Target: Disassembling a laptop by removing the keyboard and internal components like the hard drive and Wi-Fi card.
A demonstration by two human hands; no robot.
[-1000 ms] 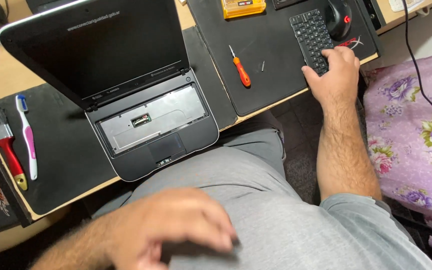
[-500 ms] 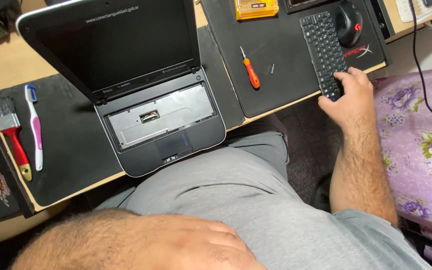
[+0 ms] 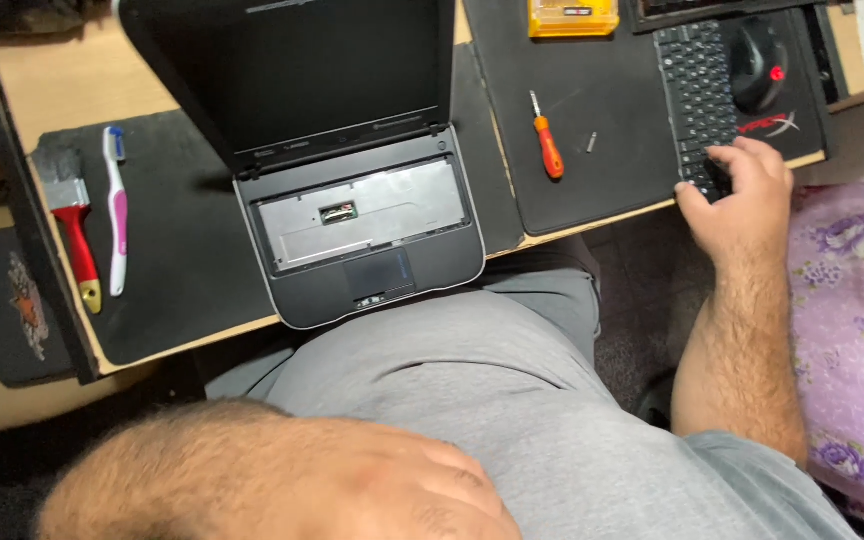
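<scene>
Black keyboard (image 3: pixel 694 95) at the right end of the desk, right hand (image 3: pixel 742 195) on its near end

It's a slim, loose black keyboard lying flat on the dark mat, turned so it runs lengthwise away from the desk's front edge, its near end reaching almost to that edge. Rows of small dark keys show all along it. The far end runs up toward the back of the desk; the near end is partly covered by the right hand, whose fingers are curled down onto the last keys. Relative to the keyboard, the hand comes in from the front right, palm down, touching it.
</scene>
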